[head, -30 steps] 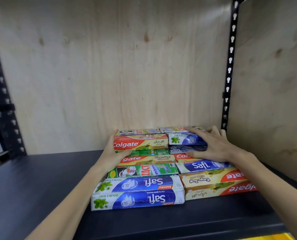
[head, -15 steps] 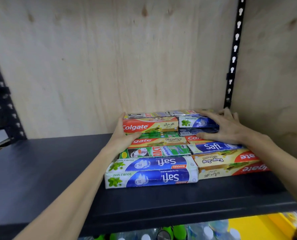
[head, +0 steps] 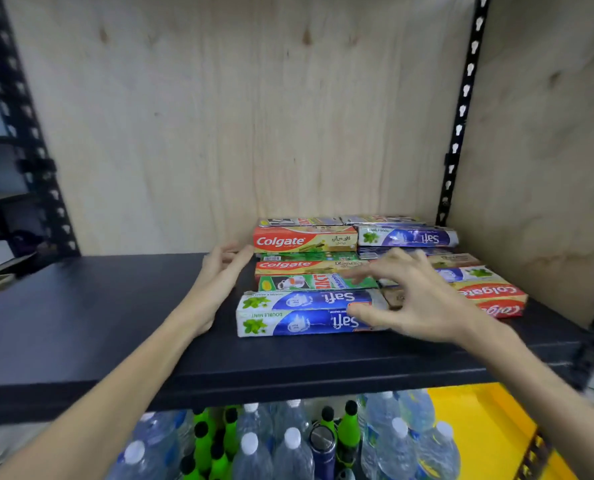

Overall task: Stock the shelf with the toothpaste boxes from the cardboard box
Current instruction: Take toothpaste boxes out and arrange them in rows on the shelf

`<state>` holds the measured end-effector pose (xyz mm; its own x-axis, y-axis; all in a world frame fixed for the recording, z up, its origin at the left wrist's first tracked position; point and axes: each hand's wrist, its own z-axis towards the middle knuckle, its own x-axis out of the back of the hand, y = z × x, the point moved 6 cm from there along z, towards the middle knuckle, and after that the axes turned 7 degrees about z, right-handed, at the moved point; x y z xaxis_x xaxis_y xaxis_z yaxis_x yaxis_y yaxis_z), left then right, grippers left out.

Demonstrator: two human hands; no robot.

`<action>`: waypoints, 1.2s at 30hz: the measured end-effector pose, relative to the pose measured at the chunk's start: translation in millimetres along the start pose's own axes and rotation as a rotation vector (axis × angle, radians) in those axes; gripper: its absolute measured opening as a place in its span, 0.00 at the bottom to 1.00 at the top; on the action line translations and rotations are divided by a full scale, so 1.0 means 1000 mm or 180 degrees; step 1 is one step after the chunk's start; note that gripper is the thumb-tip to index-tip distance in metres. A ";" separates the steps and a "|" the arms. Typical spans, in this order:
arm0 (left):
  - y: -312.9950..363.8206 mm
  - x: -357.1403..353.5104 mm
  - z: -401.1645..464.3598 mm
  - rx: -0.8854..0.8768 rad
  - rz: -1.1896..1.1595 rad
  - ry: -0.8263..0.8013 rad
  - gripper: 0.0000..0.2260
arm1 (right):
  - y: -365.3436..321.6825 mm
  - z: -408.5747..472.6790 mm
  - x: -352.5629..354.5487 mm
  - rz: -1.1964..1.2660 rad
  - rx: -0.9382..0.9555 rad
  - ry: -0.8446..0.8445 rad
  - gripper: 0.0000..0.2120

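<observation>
Both hands are empty and spread open: the left hand (head: 219,271) has slid off the stack's left side to hover beside it, and the blurred right hand (head: 416,299) has lifted from the back boxes to hang over the front right. That release suggests the squaring-up is finished and this batch is stocked, so another reach to the cardboard box, out of view, likely follows. Rectangular card toothpaste boxes (head: 306,311), blue, red and green, lie flat in two neat stepped columns on the dark shelf (head: 98,323), against the plywood back panel (head: 236,116).
</observation>
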<state>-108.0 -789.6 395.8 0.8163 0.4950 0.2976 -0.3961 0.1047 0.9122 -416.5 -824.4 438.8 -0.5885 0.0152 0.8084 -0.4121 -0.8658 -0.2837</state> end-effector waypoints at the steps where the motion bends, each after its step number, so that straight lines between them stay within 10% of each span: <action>1: 0.003 0.005 -0.014 -0.0103 0.0119 -0.0065 0.30 | -0.005 -0.009 -0.007 -0.0195 0.0044 -0.0018 0.28; 18: 0.002 0.102 -0.097 -0.0770 0.1727 -0.0830 0.19 | -0.080 0.010 -0.078 0.1034 0.0065 0.0230 0.27; 25: -0.028 0.181 -0.098 -0.0719 0.2598 0.0363 0.25 | -0.153 0.084 -0.149 0.0822 0.0037 0.0486 0.32; 30: -0.031 0.187 -0.095 -0.0276 0.1884 0.0330 0.12 | -0.170 0.133 -0.194 0.0548 -0.0797 0.0347 0.31; 36: -0.043 0.204 -0.073 0.0330 0.1206 -0.0160 0.15 | -0.198 0.148 -0.216 0.2366 -0.0687 -0.0320 0.15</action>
<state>44.6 -629.7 397.1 0.6410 0.4388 0.6297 -0.6308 -0.1661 0.7579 -105.2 -730.0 396.6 -0.7015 -0.5851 0.4068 -0.0668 -0.5143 -0.8550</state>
